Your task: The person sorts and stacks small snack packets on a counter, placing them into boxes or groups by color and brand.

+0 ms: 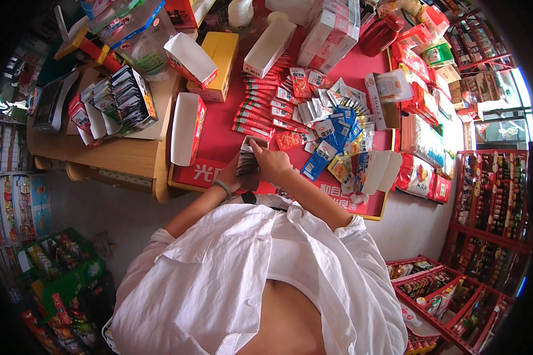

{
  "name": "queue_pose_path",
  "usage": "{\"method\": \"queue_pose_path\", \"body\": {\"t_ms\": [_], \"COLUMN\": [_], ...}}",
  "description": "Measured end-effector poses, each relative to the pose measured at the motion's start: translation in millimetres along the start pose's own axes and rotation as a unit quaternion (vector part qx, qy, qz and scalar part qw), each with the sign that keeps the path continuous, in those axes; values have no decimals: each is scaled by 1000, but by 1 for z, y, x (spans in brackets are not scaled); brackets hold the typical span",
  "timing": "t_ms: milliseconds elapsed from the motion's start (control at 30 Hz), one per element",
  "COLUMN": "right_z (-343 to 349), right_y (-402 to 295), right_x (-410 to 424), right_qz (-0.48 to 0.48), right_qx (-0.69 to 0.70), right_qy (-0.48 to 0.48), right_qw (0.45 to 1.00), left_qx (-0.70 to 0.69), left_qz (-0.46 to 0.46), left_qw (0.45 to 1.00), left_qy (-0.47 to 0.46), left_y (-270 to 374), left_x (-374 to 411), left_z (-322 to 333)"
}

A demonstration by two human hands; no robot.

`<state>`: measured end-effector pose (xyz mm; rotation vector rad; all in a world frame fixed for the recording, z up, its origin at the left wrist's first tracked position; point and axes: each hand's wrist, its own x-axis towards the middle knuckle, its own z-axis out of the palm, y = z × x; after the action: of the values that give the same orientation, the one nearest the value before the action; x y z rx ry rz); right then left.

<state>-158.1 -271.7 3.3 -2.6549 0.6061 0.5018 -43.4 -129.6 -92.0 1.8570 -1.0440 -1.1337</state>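
Note:
Close to my body, at the near edge of the red tabletop (222, 120), I hold a small narrow carton (250, 183) tightly filled with upright packets (247, 165). My left hand (231, 174) grips its left side. On the other side my right hand (273, 166) has its fingers on the carton's far end and the packets. Just beyond lie rows of red snack packets (253, 116). Blue packets (337, 126) are spread in a loose pile to the right, among silver packets (313, 110) and yellow packets (342, 171).
White-lined cartons stand at the left (185, 128), the back (268, 49) and the right (375, 171). A yellow box (220, 57) and a taped, wrapped box (331, 37) are farther back. Filled cartons (115, 104) sit on the wooden desk (102, 153). Bagged goods (419, 133) line the right.

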Motion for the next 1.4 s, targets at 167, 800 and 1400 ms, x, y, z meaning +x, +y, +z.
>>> {"method": "queue_pose_path", "body": {"t_ms": [167,800,1400], "right_z": [12,9,21], "right_y": [15,-25,-2], "right_x": [10,-23,2], "right_qz": [-32,-148,-86], "right_qx": [42,-154,-53], "right_qy": [19,135,146], "right_qw": [998,968,984], "left_qx": [-81,-48,-47], "left_qz": [60,13,48], "left_qw": [995,998,997], "left_qy": [-24,-30,-33], "left_y": [14,-32,-7], "left_x": [-5,-9,1], "left_z": [-5,0,-1]}}
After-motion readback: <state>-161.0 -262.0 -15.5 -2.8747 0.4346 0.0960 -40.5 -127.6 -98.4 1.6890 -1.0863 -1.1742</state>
